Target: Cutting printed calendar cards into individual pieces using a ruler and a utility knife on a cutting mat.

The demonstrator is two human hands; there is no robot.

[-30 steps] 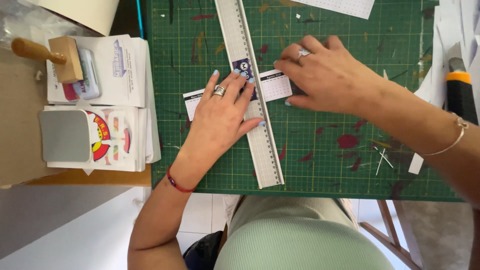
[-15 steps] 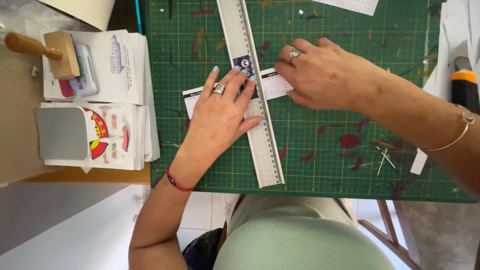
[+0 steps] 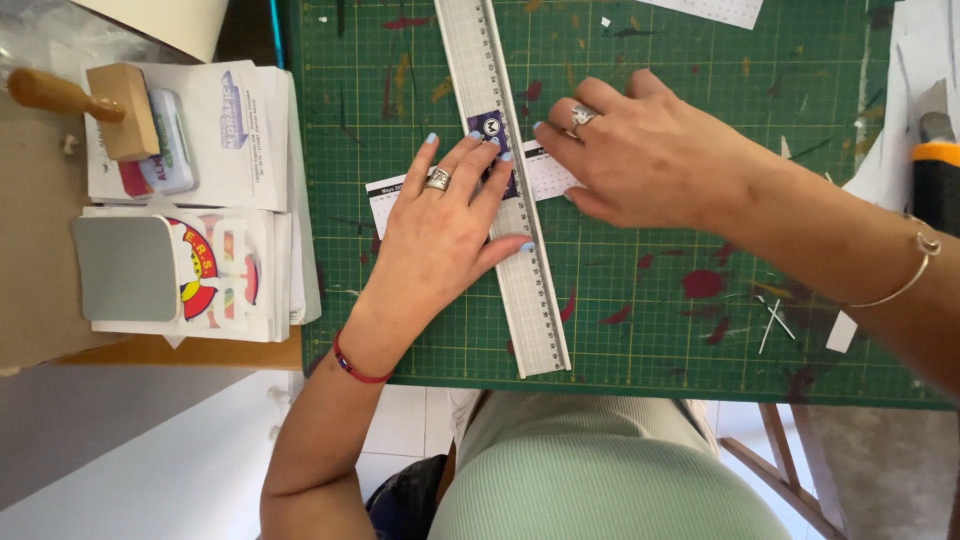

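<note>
Green cutting mat (image 3: 640, 310), paint-stained and gridded, covers the bench; beyond its near edge, pale floor and the person's light green top.

Metal ruler (image 3: 503, 180) lies on the mat, long axis running away from the person, slightly slanted, far end cut off at the top of the frame. Left hand (image 3: 440, 230) flat on it, fingers (image 3: 470, 160) spread wide, pressing down, thumb across the ruler's lower half. Ringed finger sits left of the ruler's edge.

Small printed card (image 3: 545, 172) lies crosswise under the ruler, its long axis at right angles to it. One end shows left of the left hand, the other just right of the ruler, under the right hand (image 3: 650, 150).

Right hand's fingers loosely curled, tips on or at the card beside the ruler's right edge; whether they grip any tool cannot be told, palm side hidden. Right hand is the nearer to the exposed card end.

Far right of the right hand: orange-and-black utility knife (image 3: 935, 170), partly cut off. Left of the left hand: stacks of printed papers (image 3: 245, 140), a wooden-handled stamp (image 3: 90, 100), a grey pad (image 3: 125, 268).
</note>
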